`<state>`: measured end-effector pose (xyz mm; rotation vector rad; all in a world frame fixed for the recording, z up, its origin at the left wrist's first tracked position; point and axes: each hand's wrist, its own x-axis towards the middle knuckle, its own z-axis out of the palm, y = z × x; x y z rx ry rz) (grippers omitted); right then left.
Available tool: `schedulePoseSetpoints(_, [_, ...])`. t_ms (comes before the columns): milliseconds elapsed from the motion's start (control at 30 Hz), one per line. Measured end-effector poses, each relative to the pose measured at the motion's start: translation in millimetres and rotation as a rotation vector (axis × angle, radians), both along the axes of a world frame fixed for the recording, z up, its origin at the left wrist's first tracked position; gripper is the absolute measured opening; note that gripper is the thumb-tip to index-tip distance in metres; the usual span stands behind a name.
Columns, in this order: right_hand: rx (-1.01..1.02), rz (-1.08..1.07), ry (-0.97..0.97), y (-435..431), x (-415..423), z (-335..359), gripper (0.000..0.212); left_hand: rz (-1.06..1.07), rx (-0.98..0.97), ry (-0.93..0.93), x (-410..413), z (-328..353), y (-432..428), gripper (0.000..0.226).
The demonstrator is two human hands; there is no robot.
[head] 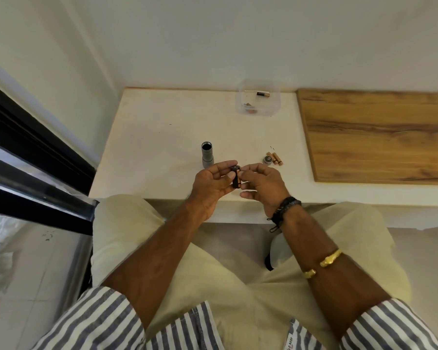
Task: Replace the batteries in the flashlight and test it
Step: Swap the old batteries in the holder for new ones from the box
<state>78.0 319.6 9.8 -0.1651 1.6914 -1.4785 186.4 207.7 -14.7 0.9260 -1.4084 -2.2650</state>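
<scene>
The left hand [210,184] grips the black battery holder [235,176] upright between thumb and curled fingers, above the near edge of the bench [157,137]. The right hand [261,184] pinches the holder's right side with narrow thumb and forefinger. The grey flashlight body [207,155] stands upright on the bench just behind the left hand, open end up. The tail cap [267,159] and loose batteries [276,158] lie right of it. A clear container [258,101] sits at the rear, beside a wooden board [377,135].
</scene>
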Motion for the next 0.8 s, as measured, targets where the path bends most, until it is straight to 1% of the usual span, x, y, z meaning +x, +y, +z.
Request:
schedulePoseSetpoints(233, [0.005,0.008,-0.133,0.7,-0.8,-0.8,0.005,-0.021,-0.136,-0.042,3.2,-2.3,0.1,0.028])
schedulePoseSetpoints(367, [-0.024,-0.008,-0.183,0.3,0.1,-1.9,0.008,-0.034,-0.185,-0.043,3.3,-2.3,0.1,0.028])
schedulePoseSetpoints(600, [-0.087,-0.013,-0.191,-0.7,0.9,-2.6,0.009,-0.021,-0.209,-0.025,3.4,-1.5,-1.0,0.029])
schedulePoseSetpoints(800, [-0.077,-0.029,-0.22,-2.2,0.2,-1.7,0.01,-0.047,-0.245,-0.002,4.2,-1.8,0.0,0.03])
